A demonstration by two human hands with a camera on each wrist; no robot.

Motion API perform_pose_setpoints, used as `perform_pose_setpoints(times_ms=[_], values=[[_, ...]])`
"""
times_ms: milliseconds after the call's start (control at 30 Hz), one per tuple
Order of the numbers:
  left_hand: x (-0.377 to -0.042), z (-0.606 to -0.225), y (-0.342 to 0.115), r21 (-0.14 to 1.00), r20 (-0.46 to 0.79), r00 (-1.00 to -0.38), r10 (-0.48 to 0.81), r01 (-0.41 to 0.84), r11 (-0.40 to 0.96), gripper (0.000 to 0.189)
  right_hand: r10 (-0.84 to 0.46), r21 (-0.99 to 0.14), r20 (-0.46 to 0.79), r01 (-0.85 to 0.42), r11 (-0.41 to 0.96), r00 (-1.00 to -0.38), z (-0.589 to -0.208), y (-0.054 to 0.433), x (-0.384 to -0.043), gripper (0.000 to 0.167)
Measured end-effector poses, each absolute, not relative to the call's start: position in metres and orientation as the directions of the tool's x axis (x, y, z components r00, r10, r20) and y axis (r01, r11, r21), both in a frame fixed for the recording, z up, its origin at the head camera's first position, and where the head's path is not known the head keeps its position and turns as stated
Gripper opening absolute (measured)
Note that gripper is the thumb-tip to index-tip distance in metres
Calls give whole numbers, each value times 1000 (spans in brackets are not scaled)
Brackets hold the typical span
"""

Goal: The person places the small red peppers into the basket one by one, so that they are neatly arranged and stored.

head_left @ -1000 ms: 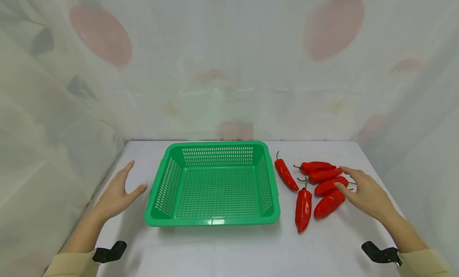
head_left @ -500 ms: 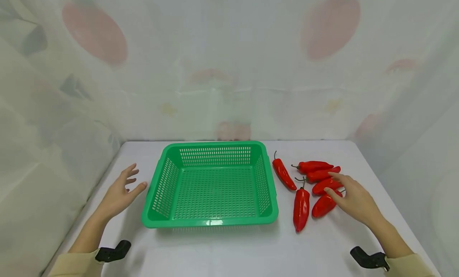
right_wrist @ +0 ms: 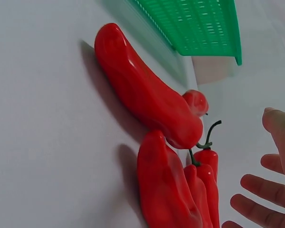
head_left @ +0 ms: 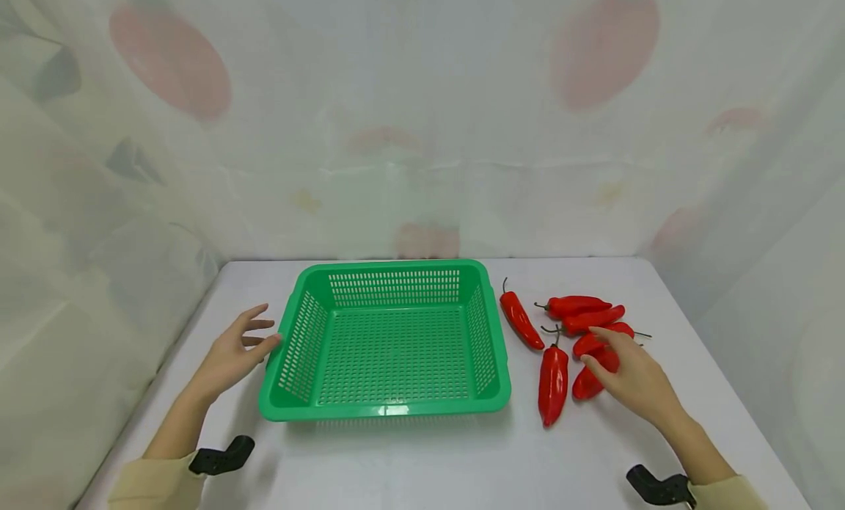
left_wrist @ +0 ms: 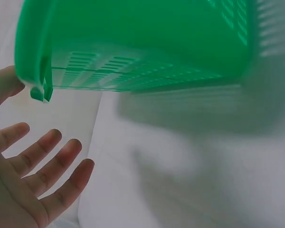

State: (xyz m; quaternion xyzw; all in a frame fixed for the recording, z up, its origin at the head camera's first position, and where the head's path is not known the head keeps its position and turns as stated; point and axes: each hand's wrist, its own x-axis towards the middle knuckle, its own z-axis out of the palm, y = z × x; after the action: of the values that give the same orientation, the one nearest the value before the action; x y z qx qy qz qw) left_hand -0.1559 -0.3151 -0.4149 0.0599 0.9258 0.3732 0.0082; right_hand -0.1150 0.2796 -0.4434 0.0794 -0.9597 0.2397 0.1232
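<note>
A green plastic basket (head_left: 396,407) with slotted walls stands mid-table, nothing inside it. At its left rim is my left hand (head_left: 234,352), fingers spread; in the left wrist view the thumb (left_wrist: 7,85) meets the rim while the other fingers stay apart below. To the basket's right lie several red chili peppers (head_left: 553,385) with dark green stems. Over the nearest right-hand ones hovers my right hand (head_left: 634,374), thumb and fingers apart and holding nothing. It partly covers two peppers in the head view. The right wrist view shows a large pepper (right_wrist: 142,90) close by.
A white table (head_left: 409,470) carries everything. Pale printed curtains (head_left: 422,128) hang behind it and along both sides. One pepper (head_left: 521,319) lies close beside the basket's right wall. Each wrist wears a black camera mount (head_left: 221,457).
My left hand has moved right, up to the basket's rim. My right hand has shifted left and slightly nearer over the peppers. Basket and peppers keep their places apart from slight view drift.
</note>
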Motion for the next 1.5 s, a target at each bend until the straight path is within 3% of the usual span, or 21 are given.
perform_pose_setpoints(times_ms=[300, 800, 1500], values=[[-162, -422, -311, 737, 83, -993, 85, 119, 665, 69, -27, -467, 291, -167, 868, -956, -452, 268, -111, 54], [-173, -431, -314, 762, 39, -998, 39, 55, 645, 65, 59, -506, 207, -55, 861, -977, -458, 251, -107, 48], [-167, -416, -303, 768, -59, -996, 60, -7, 641, 56, 112, -521, 116, 36, 853, -987, -468, 239, -105, 60]])
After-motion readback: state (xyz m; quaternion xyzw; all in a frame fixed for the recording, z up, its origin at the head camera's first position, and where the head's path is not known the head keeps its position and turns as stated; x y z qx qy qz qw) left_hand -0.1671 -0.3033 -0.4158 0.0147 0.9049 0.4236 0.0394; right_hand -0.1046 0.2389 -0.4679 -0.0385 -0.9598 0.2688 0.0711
